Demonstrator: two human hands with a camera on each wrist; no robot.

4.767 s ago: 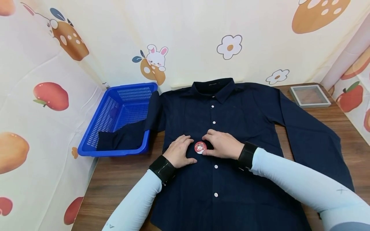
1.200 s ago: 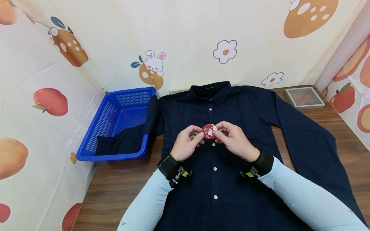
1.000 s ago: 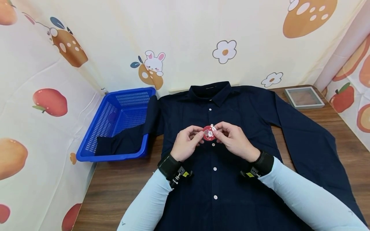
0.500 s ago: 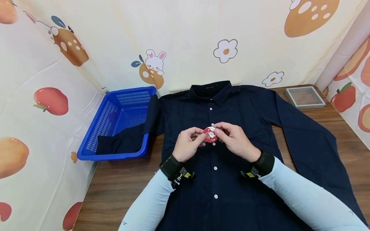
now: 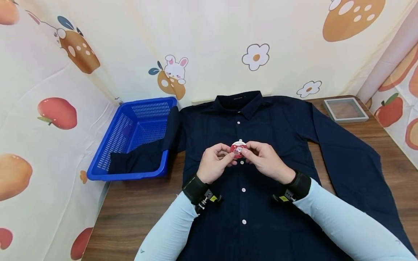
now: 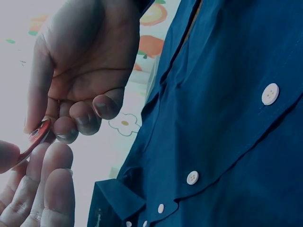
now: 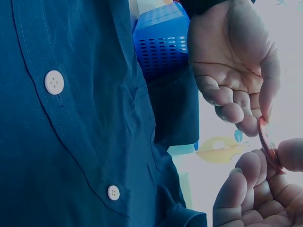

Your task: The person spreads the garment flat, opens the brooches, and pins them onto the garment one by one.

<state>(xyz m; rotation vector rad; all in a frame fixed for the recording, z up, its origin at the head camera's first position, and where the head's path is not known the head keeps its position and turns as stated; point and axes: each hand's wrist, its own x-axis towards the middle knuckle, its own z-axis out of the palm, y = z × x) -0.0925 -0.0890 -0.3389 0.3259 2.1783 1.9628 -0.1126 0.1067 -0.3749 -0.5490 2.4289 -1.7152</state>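
A small round red badge (image 5: 238, 148) with a white cartoon figure is held up in front of the navy button-up shirt (image 5: 217, 127). My left hand (image 5: 211, 166) pinches its left edge between thumb and fingers. My right hand (image 5: 268, 161) pinches the right edge the same way, its thumb over the printed face. Both wrist views show the badge (image 6: 35, 142) nearly edge-on, its back mostly hidden by fingers. Under the hands the shirt lies spread, collar away from me, with white buttons down its front.
A blue plastic basket (image 5: 102, 145) stands at the left, with one dark shirt sleeve (image 5: 135, 157) lying inside it. A grey-framed shallow box (image 5: 345, 109) sits at the far right corner of the wooden table (image 5: 130, 214). Printed curtain surrounds the back and sides.
Earlier the badge lay on the shirt between both hands. It has since been lifted and pinched from both sides. During the last second it has turned slightly in my fingers.
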